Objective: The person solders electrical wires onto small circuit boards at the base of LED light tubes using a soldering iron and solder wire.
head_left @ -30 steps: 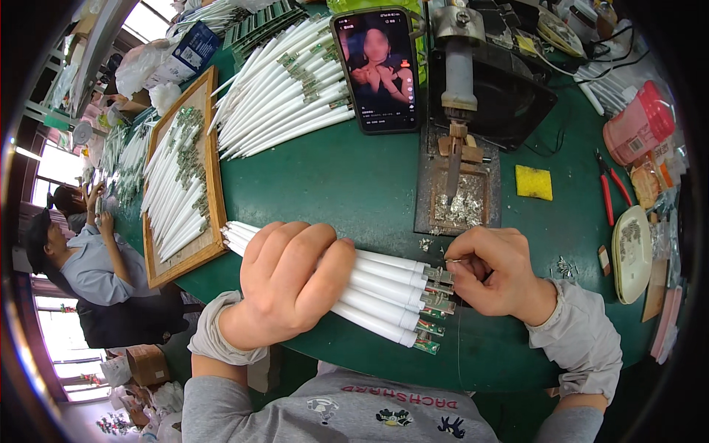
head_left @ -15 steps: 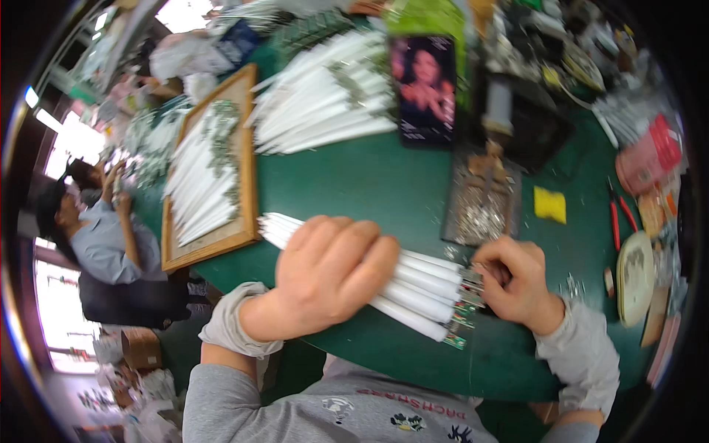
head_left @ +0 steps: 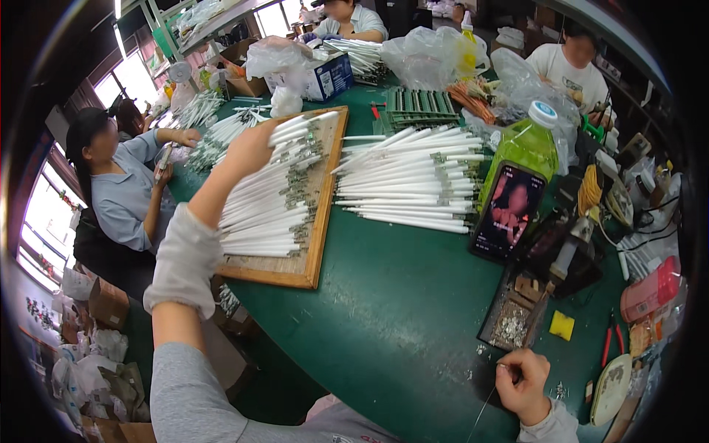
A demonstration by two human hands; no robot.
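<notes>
I see white tubes (head_left: 269,203) on a light-brown wooden tray (head_left: 314,255); beside that tray, a dark-green tabletop (head_left: 399,310) and a yellow-green bottle (head_left: 526,151).

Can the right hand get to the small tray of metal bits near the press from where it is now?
Probably yes. The right hand rests closed on the green table, just below the tray of metal bits, with only bare table surface between them. Its grip seems to pinch something thin, which might hinder picking.

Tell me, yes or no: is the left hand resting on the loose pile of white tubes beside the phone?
No: the left hand reaches onto the white tubes in the wooden tray, apart from the loose pile.
</notes>
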